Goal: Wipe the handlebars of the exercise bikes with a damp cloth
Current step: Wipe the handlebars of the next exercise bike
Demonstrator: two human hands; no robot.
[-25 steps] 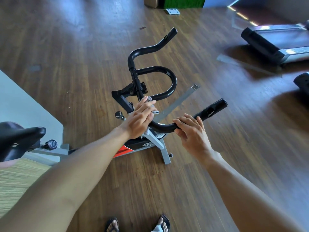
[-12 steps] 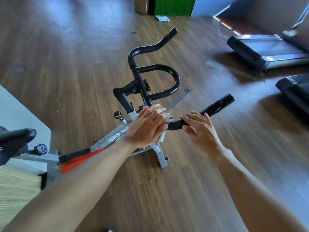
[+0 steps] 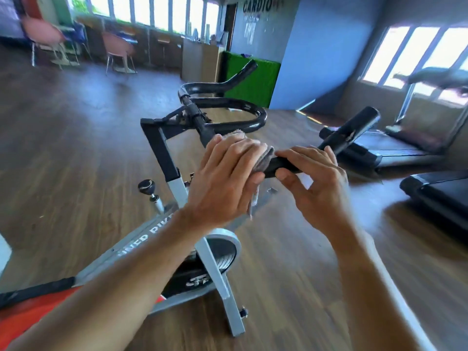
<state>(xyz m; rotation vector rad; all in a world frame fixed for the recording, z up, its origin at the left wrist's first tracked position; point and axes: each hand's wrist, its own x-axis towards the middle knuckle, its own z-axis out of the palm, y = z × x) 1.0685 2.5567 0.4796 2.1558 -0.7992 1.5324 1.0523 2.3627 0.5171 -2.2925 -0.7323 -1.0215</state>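
both hands grip the handlebar [image 3: 276,165]: left hand [image 3: 225,178] wraps the mostly hidden cloth [image 3: 264,158] round it, right hand [image 3: 314,183] pinching bare bar at 3 o'clock.

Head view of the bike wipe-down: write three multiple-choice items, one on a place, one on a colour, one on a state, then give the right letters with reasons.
1. Where is the grey cloth?
A. Draped on the saddle
B. Wrapped on the black handlebar under the left hand
C. Lying on the floor

2. What colour is the padded panel behind the bike?
A. Green
B. Yellow
C. White

3. What is the right hand doing?
A. Hanging free
B. Holding the cloth
C. Gripping the bar bare

Answers:
1 B: the grey cloth sits around the black handlebar beneath the left hand.
2 A: the padded panel against the blue wall is bright green.
3 C: the right hand pinches the bar directly, beside the cloth, with nothing in it.
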